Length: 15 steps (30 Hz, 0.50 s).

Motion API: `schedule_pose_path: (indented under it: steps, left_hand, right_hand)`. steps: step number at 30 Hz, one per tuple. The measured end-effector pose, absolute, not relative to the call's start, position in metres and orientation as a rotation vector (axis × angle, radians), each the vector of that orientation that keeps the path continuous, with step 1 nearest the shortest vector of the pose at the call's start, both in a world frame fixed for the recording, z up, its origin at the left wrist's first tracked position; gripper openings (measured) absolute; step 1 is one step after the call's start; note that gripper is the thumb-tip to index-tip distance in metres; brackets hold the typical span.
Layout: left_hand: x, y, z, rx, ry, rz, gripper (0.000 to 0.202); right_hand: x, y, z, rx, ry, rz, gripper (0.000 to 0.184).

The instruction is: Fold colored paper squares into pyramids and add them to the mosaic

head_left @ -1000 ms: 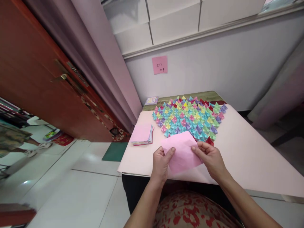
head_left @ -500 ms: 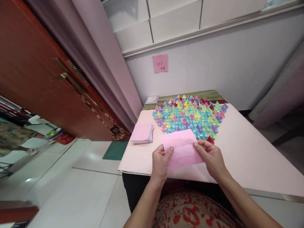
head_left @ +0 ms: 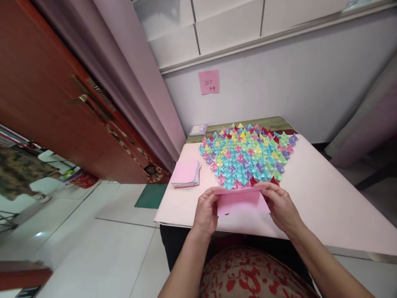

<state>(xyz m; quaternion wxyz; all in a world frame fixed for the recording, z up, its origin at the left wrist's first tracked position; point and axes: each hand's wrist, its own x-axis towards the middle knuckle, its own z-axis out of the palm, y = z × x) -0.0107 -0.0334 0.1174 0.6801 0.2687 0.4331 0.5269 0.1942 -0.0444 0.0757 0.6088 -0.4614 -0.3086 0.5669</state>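
Note:
A sheet of pink paper (head_left: 243, 203) is stretched between my two hands above the table's near edge, its upper part folded over along a crease. My left hand (head_left: 207, 210) pinches its left end, thumb and fingers closed on the fold. On the other end, my right hand (head_left: 281, 207) grips in the same way. Just beyond the paper lie many small folded paper pieces (head_left: 245, 155) in blue, green, yellow, pink, purple and red, set close together. A stack of coloured square paper (head_left: 186, 174), pink on top, sits to the left.
Pale pink covering lies over the table (head_left: 322, 198). At its back left corner is a small pile of printed cards (head_left: 199, 130). A pink note (head_left: 209, 82) hangs on the wall. To the left stand a curtain (head_left: 139, 82) and a red-brown door (head_left: 62, 103).
The pink paper's top part has been folded down, so the sheet looks shorter. Both hands have turned with it, and more folded pieces show behind it.

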Motion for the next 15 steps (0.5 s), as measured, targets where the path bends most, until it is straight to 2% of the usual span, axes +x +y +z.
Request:
schedule_pose_path:
  steps: [5,10,15]
  left_hand:
    - [-0.015,-0.033,0.127,0.504,0.995,1.157,0.023]
    - [-0.012,-0.032,0.129,0.428,0.901,1.165,0.019]
    - [0.004,-0.039,0.111,0.423,0.979,1.338,0.050]
  right_hand:
    - [0.201,-0.045,0.079,-1.015,-0.911,1.358,0.019]
    - [0.193,-0.041,0.081,-1.099,-0.885,1.230,0.022]
    - [0.172,-0.040,0.084,-1.095,-0.640,1.252,0.032]
